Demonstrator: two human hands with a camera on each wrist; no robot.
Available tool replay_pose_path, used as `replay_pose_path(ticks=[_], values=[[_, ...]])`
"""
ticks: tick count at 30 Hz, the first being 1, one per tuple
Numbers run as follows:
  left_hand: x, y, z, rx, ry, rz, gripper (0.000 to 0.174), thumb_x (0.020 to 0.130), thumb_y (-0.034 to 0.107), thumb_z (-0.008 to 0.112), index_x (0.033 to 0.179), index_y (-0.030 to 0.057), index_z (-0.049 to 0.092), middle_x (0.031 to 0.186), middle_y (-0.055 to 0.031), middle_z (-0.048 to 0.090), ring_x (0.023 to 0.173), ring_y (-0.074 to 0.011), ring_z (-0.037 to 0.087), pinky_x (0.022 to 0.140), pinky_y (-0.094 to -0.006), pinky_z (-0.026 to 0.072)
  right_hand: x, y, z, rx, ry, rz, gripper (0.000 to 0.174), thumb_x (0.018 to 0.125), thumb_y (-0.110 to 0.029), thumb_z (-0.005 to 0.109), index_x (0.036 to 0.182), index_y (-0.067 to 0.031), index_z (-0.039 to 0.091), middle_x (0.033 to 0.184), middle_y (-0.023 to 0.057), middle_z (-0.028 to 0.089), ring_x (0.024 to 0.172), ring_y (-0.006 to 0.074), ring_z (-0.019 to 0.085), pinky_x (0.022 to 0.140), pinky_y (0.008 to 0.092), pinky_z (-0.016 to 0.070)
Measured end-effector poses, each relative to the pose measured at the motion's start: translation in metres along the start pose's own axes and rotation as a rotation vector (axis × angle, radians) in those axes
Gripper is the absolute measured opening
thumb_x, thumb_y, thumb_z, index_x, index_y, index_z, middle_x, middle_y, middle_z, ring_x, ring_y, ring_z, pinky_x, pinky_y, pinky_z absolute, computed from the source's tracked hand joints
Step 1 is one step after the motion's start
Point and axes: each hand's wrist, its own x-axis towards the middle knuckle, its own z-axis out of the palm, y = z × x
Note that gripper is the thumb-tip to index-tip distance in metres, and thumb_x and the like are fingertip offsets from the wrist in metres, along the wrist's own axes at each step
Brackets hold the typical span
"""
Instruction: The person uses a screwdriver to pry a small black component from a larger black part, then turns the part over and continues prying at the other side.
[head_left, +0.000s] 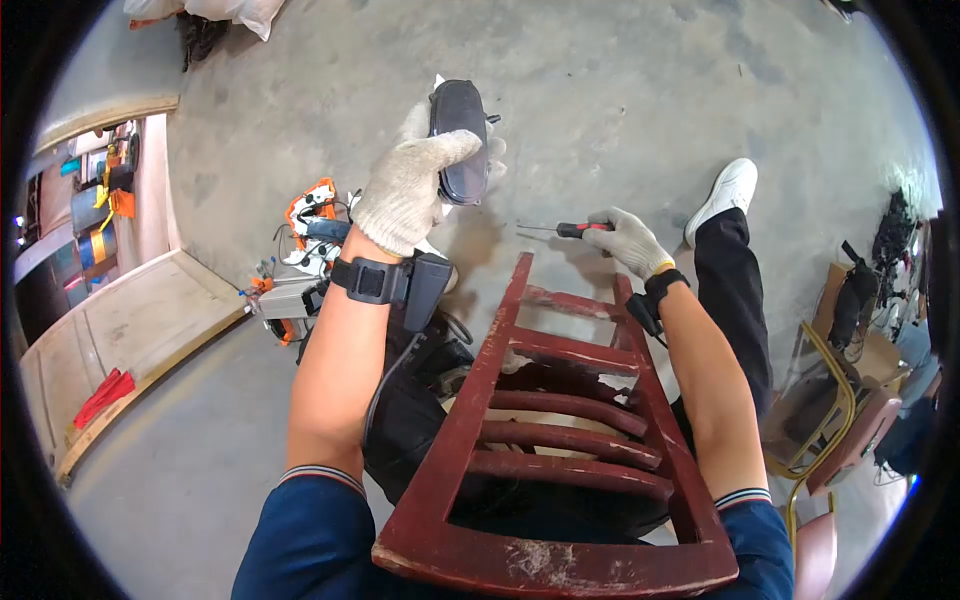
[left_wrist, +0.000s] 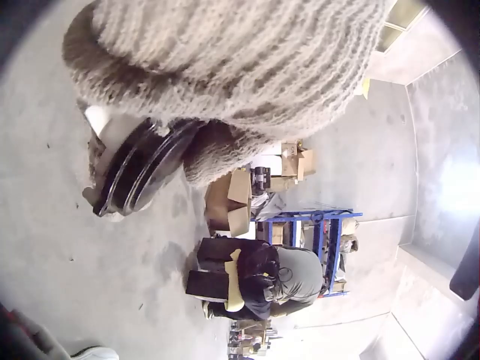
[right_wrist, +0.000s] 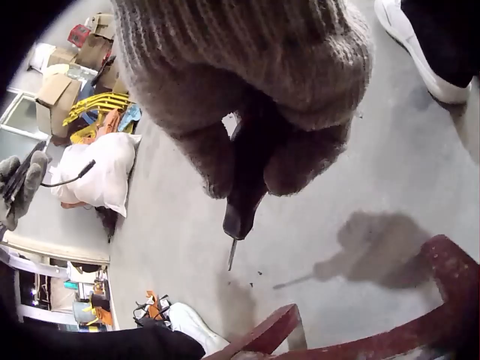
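In the head view, my gloved left hand (head_left: 415, 180) grips a black oblong device (head_left: 462, 140) with rounded ends, held up over the floor. A short dark cable (right_wrist: 75, 176) sticks out from it in the right wrist view. Seen from the left wrist, the device's layered black edge (left_wrist: 142, 166) shows below the knitted glove. My gloved right hand (head_left: 630, 243) holds a screwdriver (head_left: 580, 230) by its black and red handle, the thin shaft pointing left. The right wrist view shows the thumb and fingers round its handle (right_wrist: 247, 180).
A worn dark-red wooden chair (head_left: 570, 440) lies in front of my body, between my arms. Orange and white tools (head_left: 315, 225) stand on the floor at left, near a board (head_left: 130, 340) with a red cloth. A gold-framed chair (head_left: 835, 400) is at right. Another person (left_wrist: 277, 277) bends over behind.
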Motion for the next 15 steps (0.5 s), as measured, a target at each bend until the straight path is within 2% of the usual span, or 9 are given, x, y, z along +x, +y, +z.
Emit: replay_pose_path(ticks=[5, 9, 11, 15], values=[[0.001, 0.002, 0.001, 0.132, 0.079, 0.01, 0.06, 0.092, -0.001, 0.059, 0.148, -0.0002, 0.038, 0.124, -0.0196, 0.059, 0.102, -0.0345, 0.069, 0.085, -0.0509, 0.0643, 0.01, -0.001, 0.016, -0.072, -0.025, -0.041, 0.053, 0.081, -0.038, 0.073, 0.12, -0.0019, 0.071, 0.108, 0.0185, 0.074, 0.103, 0.0271, 0.071, 0.093, 0.037, 0.0535], [0.001, 0.0, 0.0, 0.114, 0.102, 0.064, 0.062, 0.09, -0.003, 0.058, 0.148, 0.0007, 0.035, 0.124, -0.0199, 0.058, 0.1, -0.0353, 0.07, 0.084, -0.0529, 0.0645, 0.02, 0.009, 0.029, -0.098, -0.003, -0.095, 0.053, 0.08, -0.036, 0.073, 0.12, -0.001, 0.07, 0.106, 0.0194, 0.074, 0.102, 0.0282, 0.072, 0.093, 0.0379, 0.0542], [-0.002, 0.0, 0.003, 0.179, 0.095, 0.072, 0.07, 0.091, 0.002, 0.062, 0.155, -0.0004, 0.036, 0.131, -0.0167, 0.062, 0.106, -0.0261, 0.069, 0.093, -0.0332, 0.0566, 0.015, -0.001, 0.031, -0.045, 0.002, -0.05, 0.053, 0.08, -0.034, 0.074, 0.121, 0.0001, 0.069, 0.103, 0.0209, 0.074, 0.099, 0.0303, 0.072, 0.091, 0.0391, 0.0544], [-0.006, -0.004, 0.01, 0.202, 0.158, 0.154, 0.08, 0.088, 0.0, 0.062, 0.16, 0.0021, 0.029, 0.138, -0.0171, 0.058, 0.115, -0.0272, 0.067, 0.098, -0.0349, 0.0554, 0.008, -0.012, 0.038, 0.005, 0.019, -0.008, 0.05, 0.08, -0.032, 0.073, 0.118, 0.0012, 0.07, 0.099, 0.0221, 0.073, 0.096, 0.0319, 0.071, 0.087, 0.0403, 0.0548]])
